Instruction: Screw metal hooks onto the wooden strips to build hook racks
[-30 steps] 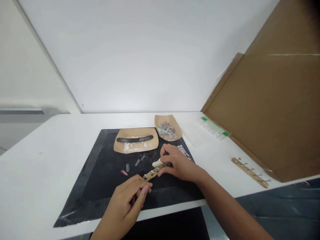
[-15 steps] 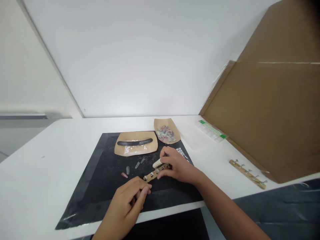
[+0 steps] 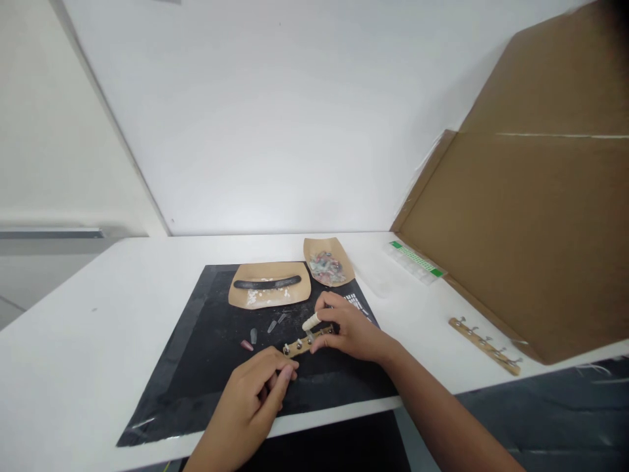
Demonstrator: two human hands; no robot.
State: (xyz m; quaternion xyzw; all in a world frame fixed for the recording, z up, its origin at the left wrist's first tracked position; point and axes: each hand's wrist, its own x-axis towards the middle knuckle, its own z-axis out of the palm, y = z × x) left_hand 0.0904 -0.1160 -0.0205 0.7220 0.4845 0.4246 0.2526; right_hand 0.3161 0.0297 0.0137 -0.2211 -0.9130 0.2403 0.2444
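Observation:
A wooden nail display strip with metal studs lies slanted on the black mat. My right hand is over its far right end. One right finger wears a whitish ribbed cover. Between that finger and the thumb is a small clear false nail, close against a stud. My left hand rests at the strip's near left end, thumb and fingers pressed together. What they hold, if anything, is hidden. Several loose false nails, such as a pink one and a grey clear one, lie left of the strip.
A brown paper tray holds a black nail file and white bits. Behind it, another tray holds assorted false nails. Right are small white pieces, a second studded strip, a green-labelled clear case and a large cardboard box.
The view has tilted slightly, so everything sits a little lower in the picture. Both hands keep nearly the same place on the strip; the right fingers have shifted only slightly.

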